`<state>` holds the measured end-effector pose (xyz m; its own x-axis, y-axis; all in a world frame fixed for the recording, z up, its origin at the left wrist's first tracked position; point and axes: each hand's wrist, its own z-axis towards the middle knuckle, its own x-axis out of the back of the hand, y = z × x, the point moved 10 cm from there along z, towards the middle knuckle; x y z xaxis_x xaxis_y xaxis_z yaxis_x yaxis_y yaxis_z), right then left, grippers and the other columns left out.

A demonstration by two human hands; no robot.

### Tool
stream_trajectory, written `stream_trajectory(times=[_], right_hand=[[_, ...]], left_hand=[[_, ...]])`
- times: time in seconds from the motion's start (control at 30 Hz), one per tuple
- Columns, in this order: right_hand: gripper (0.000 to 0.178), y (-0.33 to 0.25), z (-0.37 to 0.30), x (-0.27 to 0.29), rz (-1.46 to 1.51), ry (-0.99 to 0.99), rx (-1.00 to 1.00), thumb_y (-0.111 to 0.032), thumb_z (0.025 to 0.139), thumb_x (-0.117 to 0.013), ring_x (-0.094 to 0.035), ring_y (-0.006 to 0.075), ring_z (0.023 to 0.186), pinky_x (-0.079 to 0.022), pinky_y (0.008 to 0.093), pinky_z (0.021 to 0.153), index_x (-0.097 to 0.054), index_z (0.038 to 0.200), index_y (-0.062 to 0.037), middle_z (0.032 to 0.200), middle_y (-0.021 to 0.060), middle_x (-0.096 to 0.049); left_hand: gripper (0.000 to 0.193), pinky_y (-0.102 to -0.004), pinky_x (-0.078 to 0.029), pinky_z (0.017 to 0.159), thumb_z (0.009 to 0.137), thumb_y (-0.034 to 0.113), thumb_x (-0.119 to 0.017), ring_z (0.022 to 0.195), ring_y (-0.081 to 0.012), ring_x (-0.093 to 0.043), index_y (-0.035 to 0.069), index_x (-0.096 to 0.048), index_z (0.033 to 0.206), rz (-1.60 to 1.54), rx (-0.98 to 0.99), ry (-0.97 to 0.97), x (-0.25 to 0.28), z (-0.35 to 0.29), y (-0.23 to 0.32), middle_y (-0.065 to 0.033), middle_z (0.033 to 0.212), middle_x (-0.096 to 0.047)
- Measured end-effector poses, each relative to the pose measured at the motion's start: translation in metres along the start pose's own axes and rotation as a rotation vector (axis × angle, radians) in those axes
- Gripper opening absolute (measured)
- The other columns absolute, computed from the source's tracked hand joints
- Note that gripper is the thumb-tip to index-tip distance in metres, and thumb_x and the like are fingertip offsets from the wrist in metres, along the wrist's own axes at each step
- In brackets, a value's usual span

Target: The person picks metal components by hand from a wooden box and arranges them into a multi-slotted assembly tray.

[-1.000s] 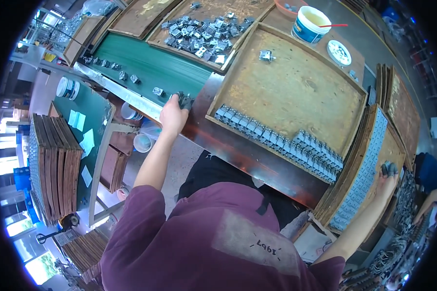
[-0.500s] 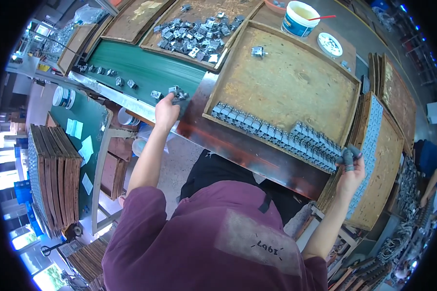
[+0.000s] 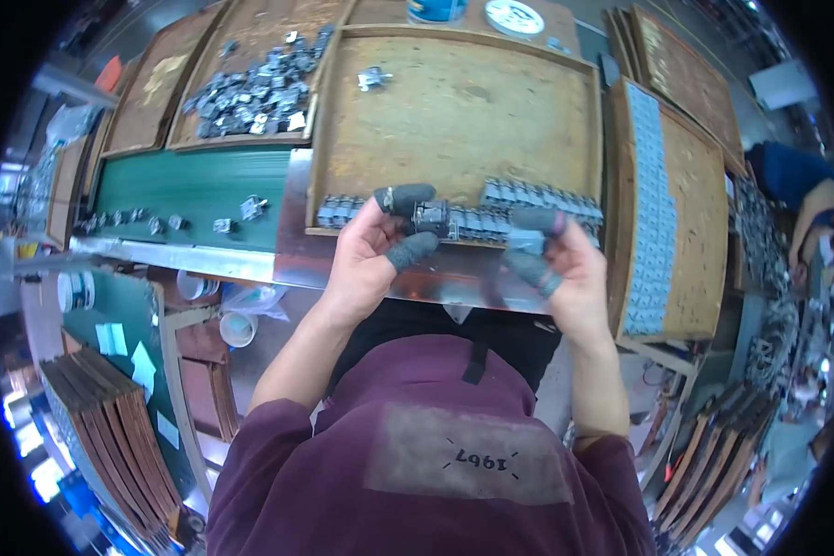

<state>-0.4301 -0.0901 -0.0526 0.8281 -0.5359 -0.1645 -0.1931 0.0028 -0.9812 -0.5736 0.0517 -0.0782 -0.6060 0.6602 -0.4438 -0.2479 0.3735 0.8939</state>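
My left hand (image 3: 369,259), with dark covers on its fingertips, pinches a small dark metal box-shaped part (image 3: 431,219) between thumb and fingers, above the tray's near edge. To its right, my right hand (image 3: 576,278) has its covered thumb and finger brought together. They are blurred, with something pale blue-grey between them that I cannot make out. Behind both hands, rows of small metal parts (image 3: 542,196) line the near side of the wooden tray (image 3: 454,102). One loose part (image 3: 372,79) lies near the tray's far left corner.
On the left runs a green belt (image 3: 195,190) with several scattered metal parts. Beyond it, a wooden tray holds a heap of parts (image 3: 255,93). A tray with packed pale blue rows (image 3: 649,204) stands right. Another person (image 3: 802,185) is at the far right.
My left hand has lifted a metal part off the green belt and brought it right, in front of the tray. My right hand has come inward from the tray's right end. The view has turned.
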Motion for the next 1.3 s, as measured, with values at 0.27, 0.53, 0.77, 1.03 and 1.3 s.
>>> stream_trajectory(times=[0.27, 0.53, 0.77, 1.03, 1.3], right_hand=[[0.031, -0.047, -0.026, -0.017, -0.973, -0.02, 0.383, -0.011, 0.083, -0.076, -0.066, 0.0275, 0.075, -0.052, 0.034, 0.059, -0.06, 0.106, 0.0023, 0.09, 0.0166, -0.064], [0.029, -0.052, -0.032, -0.019, -1.213, 0.049, 0.669, -0.006, 0.071, -0.077, -0.061, 0.0307, 0.067, -0.05, 0.0389, 0.058, -0.063, 0.095, 0.0022, 0.079, 0.0125, -0.057], [0.03, -0.05, -0.021, 0.001, -1.102, -0.047, 0.515, -0.004, 0.068, -0.077, -0.062, 0.0335, 0.071, -0.05, 0.0407, 0.062, -0.063, 0.094, 0.0023, 0.081, 0.0143, -0.058], [0.038, -0.039, -0.022, 0.003, -1.223, 0.11, 0.589, 0.003, 0.063, -0.074, -0.064, 0.0356, 0.081, -0.053, 0.0419, 0.067, -0.063, 0.099, 0.0044, 0.09, 0.0167, -0.062], [0.046, -0.001, 0.0, 0.036, -0.693, -0.086, 0.051, -0.033, 0.075, -0.079, -0.066, 0.0355, 0.086, -0.052, 0.0408, 0.071, -0.063, 0.102, 0.0004, 0.097, 0.0189, -0.065]], left_hand=[[0.043, -0.0306, -0.053, 0.093, 0.089, -0.007, -0.065, 0.111, -0.0142, -0.061, 0.002, -0.057, 0.13, -0.068, 0.126, -0.246, -0.043, -0.012, -0.019, -0.0051, 0.118, -0.063], [0.043, -0.0291, -0.049, 0.097, 0.088, -0.012, -0.058, 0.116, -0.0154, -0.056, 0.002, -0.058, 0.128, 0.235, 0.056, -0.217, -0.071, -0.018, -0.032, -0.0032, 0.12, -0.055], [0.046, -0.0297, -0.047, 0.099, 0.087, -0.013, -0.057, 0.119, -0.0182, -0.055, 0.0, -0.057, 0.132, 0.135, 0.165, -0.265, -0.078, -0.003, -0.045, -0.0079, 0.127, -0.056], [0.07, -0.0483, -0.033, 0.11, 0.073, 0.001, -0.067, 0.118, -0.0461, -0.046, -0.001, -0.045, 0.139, 0.812, -0.251, -0.317, -0.1, -0.001, -0.03, -0.0236, 0.133, -0.05], [0.068, -0.0453, -0.047, 0.089, 0.066, 0.011, -0.077, 0.1, -0.0412, -0.056, -0.004, -0.055, 0.129, 0.764, -0.635, -0.387, -0.126, 0.007, -0.012, -0.0217, 0.114, -0.058]])
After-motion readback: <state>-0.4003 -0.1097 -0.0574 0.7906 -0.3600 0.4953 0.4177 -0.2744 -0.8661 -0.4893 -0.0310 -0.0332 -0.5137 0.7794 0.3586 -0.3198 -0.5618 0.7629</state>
